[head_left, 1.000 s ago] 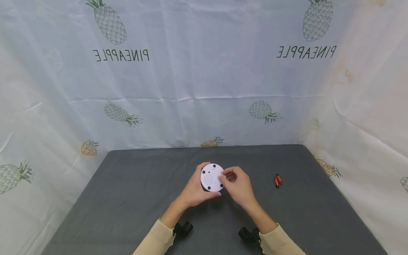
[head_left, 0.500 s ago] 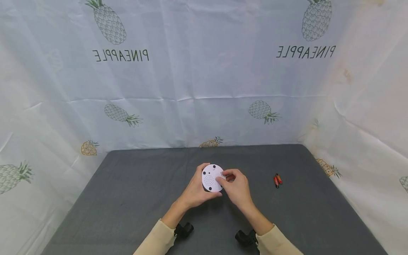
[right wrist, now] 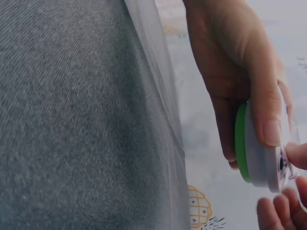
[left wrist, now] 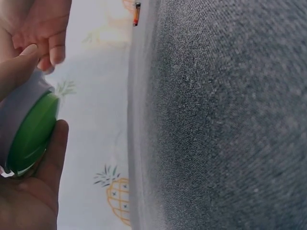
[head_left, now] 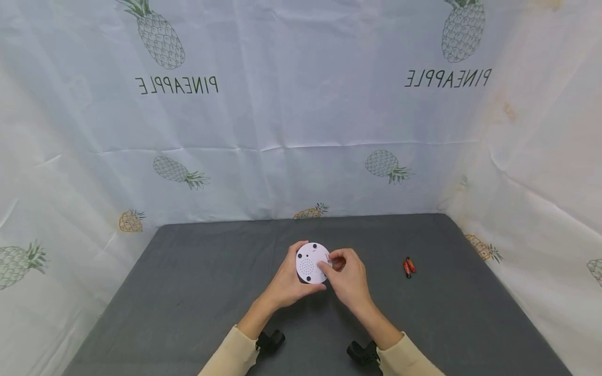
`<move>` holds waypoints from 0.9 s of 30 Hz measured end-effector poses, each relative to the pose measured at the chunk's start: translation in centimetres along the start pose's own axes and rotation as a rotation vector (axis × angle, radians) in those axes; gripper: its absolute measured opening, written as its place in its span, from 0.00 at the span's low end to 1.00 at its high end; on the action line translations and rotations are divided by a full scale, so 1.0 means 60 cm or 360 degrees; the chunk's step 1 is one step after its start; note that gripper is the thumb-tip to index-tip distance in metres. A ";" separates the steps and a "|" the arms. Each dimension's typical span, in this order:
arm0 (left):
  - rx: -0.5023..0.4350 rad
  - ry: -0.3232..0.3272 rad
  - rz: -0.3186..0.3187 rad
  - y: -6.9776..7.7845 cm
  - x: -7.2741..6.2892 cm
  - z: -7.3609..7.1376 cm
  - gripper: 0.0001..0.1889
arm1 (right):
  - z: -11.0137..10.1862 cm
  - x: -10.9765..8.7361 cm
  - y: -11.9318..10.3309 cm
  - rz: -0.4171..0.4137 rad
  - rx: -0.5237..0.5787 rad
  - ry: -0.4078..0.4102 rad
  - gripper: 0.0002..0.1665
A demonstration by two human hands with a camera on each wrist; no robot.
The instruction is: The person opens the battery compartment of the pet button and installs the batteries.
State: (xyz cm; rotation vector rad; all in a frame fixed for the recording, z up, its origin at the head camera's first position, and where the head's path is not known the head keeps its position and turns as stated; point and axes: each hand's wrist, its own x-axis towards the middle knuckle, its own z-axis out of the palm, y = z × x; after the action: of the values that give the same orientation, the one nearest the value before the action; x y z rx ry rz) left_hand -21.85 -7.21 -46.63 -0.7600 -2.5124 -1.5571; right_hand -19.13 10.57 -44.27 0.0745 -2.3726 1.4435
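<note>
A round white sound button (head_left: 307,265) is held up at the middle of the table, its underside facing the head camera. That face has speaker holes and black rubber feet. Its green top (left wrist: 34,134) shows in the left wrist view. My left hand (head_left: 285,282) grips the button around its side, thumb below and fingers above. At the right part of the underside, my right hand (head_left: 350,279) has its thumb and curled forefinger at what looks like the battery cover (right wrist: 287,167), seeming to pinch it. The fingertips partly hide this spot.
Two small red-and-black batteries (head_left: 407,269) lie side by side on the grey table (head_left: 211,292), right of the hands. A white curtain (head_left: 282,115) with pineapple prints stands behind and at both sides. Black wrist cameras (head_left: 270,341) sit under both forearms.
Over the last second my right hand has shifted slightly left, its thumb sliding further in over the white underside. The left hand keeps its grip, and the batteries lie where they were.
</note>
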 end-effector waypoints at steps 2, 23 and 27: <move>0.0000 0.0002 -0.0009 -0.001 0.000 0.001 0.55 | 0.001 -0.002 -0.002 -0.0025 -0.0007 0.0020 0.16; -0.0002 -0.0055 -0.0056 -0.004 -0.001 -0.004 0.56 | -0.009 0.011 0.012 -0.0191 0.0349 0.0003 0.13; 0.0002 -0.0063 -0.0052 -0.006 0.000 -0.005 0.56 | -0.022 0.021 0.016 -0.0126 0.0464 -0.0059 0.12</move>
State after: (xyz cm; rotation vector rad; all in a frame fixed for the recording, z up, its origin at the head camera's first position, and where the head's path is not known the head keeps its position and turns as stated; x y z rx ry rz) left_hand -22.08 -7.59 -46.78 -0.7612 -2.5665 -1.5653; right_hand -20.17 12.34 -44.14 0.2679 -2.1434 1.7514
